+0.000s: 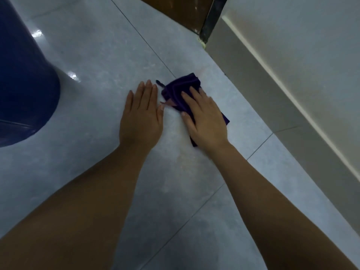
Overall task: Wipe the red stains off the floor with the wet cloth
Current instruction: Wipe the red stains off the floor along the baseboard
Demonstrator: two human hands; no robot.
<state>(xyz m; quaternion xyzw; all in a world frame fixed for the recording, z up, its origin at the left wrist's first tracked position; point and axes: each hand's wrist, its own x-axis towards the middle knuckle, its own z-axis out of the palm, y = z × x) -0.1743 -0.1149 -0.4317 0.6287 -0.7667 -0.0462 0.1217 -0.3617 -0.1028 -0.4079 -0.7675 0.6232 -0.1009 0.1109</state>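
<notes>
A folded dark purple cloth (178, 89) lies on the pale grey tiled floor (97, 65), with a small dark loop sticking out at its left corner. My right hand (204, 117) presses flat on top of the cloth, fingers spread over it. My left hand (141, 115) rests flat on the bare tile just left of the cloth, fingers together and holding nothing. A thin pink-red streak (168, 103) shows between my left thumb and the cloth. A faint pinkish smear (200, 72) lies just beyond the cloth, and a pale reddish haze (187, 160) marks the tile between my forearms.
A large dark blue barrel (23, 84) stands at the left. A cream skirting board and wall (282, 84) run diagonally along the right. A brown wooden door with a dark frame (187, 10) is at the top. Dark grout lines cross the tiles.
</notes>
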